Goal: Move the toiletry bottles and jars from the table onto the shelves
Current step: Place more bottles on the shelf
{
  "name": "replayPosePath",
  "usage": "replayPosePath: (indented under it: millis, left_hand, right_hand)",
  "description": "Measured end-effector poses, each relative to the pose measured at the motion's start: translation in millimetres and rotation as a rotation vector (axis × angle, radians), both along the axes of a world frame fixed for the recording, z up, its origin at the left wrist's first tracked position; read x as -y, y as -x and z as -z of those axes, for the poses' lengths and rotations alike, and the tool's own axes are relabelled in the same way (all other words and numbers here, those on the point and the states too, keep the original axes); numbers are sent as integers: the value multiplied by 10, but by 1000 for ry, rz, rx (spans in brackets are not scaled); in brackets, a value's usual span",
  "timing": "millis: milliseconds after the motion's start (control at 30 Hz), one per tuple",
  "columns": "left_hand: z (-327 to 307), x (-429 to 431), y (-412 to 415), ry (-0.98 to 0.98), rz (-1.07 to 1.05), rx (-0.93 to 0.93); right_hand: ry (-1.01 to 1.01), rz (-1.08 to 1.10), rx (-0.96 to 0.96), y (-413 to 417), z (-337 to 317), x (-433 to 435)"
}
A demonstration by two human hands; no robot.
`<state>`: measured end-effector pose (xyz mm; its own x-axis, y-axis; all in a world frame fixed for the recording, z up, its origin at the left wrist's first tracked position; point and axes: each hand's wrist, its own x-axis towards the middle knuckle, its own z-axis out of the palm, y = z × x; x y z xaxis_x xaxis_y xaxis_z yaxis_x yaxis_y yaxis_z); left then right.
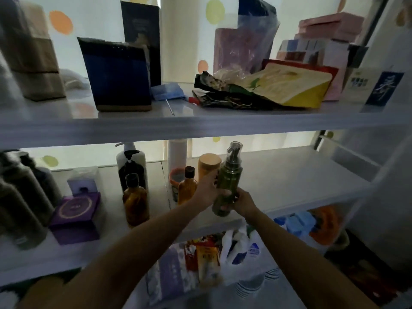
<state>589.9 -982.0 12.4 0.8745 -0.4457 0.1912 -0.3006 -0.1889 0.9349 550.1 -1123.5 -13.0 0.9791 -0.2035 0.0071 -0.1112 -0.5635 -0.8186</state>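
Green pump bottle (227,181), clear cap, upright, both hands (206,190) gripping.

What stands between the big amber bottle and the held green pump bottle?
A smaller amber bottle with a dark cap stands there, left of the green pump bottle; the head view shows it.

A household storage corner is indicated: white shelves (200,128) are crowded with amber bottles with dark caps (135,201), a white pump bottle (131,161) and a purple gift box (74,217). Dark blue cardboard boxes (116,74) and a yellow-and-cream foil pouch (289,85) are kept on the upper shelf. A white plastic carrier bag (240,246) is stuffed in lower down, and a pale backdrop printed with coloured dots (60,22) is seen behind.
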Motion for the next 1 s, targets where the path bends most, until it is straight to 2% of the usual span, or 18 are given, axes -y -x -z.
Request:
replayPosePath:
  millis: [167,433,567,767,867,1000]
  left_hand:
    - [227,166,-123,-14,-182,-13]
    - [390,336,-166,-23,-322,1]
    - [433,399,-159,7,-353,23]
    - [786,492,244,74,-381,-12]
    - [862,502,299,92,-334,-68]
    - [969,455,182,93,-295,-152]
  right_hand:
    - [0,-76,-33,-325,145,125]
    - [9,-215,-41,-625,363,317]
    - [-113,-227,14,-632,408,317]
    - [-382,-74,176,-256,688,175]
    - [-303,-84,254,-155,764,114]
    - [-222,-131,219,-244,770,113]
